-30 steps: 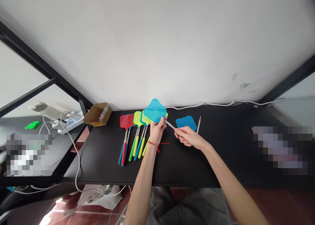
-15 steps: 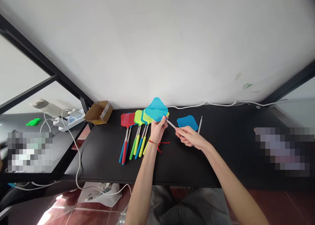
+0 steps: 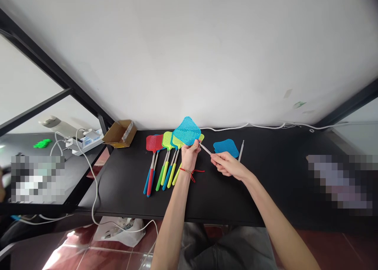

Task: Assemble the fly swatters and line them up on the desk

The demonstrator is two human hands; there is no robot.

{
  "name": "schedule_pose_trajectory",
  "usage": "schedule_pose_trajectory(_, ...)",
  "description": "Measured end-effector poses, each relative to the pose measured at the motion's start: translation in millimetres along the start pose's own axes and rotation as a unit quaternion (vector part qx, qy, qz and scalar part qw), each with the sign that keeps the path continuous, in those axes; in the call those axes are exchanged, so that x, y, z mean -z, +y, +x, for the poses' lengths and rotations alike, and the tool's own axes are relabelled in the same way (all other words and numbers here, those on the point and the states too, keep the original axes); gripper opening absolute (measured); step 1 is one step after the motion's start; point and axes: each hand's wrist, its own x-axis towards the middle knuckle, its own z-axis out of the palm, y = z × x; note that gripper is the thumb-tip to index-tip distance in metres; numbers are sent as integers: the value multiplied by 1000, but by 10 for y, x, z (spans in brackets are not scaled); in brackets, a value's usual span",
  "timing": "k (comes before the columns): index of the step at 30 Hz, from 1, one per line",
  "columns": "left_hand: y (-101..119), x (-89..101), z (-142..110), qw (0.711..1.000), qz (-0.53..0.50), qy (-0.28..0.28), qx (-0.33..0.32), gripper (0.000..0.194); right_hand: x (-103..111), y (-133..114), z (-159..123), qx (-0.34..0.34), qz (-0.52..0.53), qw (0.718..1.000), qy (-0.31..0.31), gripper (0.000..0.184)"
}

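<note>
My left hand (image 3: 189, 155) is closed on the neck of a blue mesh swatter head (image 3: 186, 130), held tilted above the black table (image 3: 265, 187). My right hand (image 3: 226, 163) pinches a thin metal rod (image 3: 205, 148) whose tip meets the head at my left fingers. Left of my hands lies a row of several finished fly swatters (image 3: 161, 159) with red, green and blue heads and coloured grips. A loose blue head (image 3: 226, 147) and a spare grey rod (image 3: 241, 150) lie just beyond my right hand.
An open cardboard box (image 3: 119, 133) sits at the table's back left corner. A white cable (image 3: 260, 125) runs along the wall at the back. A power strip (image 3: 82, 142) with white leads rests on the neighbouring desk at left. My knees are under the front edge.
Both hands keep the same hold on the blue head and the rod; they have barely shifted. The view has tilted slightly.
</note>
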Motion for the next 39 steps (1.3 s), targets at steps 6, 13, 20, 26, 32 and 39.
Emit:
schedule_pose_trajectory(6, 12, 43, 30, 1000, 2, -3, 0, 32, 39, 6, -7, -15, 9, 1000, -22, 48)
schedule_pose_trajectory(13, 48, 111, 73, 999, -18, 23, -28, 25, 68, -46, -55, -32, -5, 999, -42, 48)
schedule_pose_trajectory(20, 134, 208, 121, 996, -48, 67, -33, 25, 135, -97, -134, -46, -22, 997, -65, 48)
schedule_pose_trajectory(26, 194, 295, 151, 992, -59, 101, -51, 30, 217, -138, -198, -62, -51, 994, -80, 49)
schedule_pose_trajectory(32, 227, 369, 181, 992, -38, 101, -62, 23, 301, -173, -267, -83, -77, 990, -80, 50)
schedule_pose_trajectory(39, 317, 426, 204, 988, -75, 113, -75, 23, 452, -179, -383, -99, -96, 988, -75, 51)
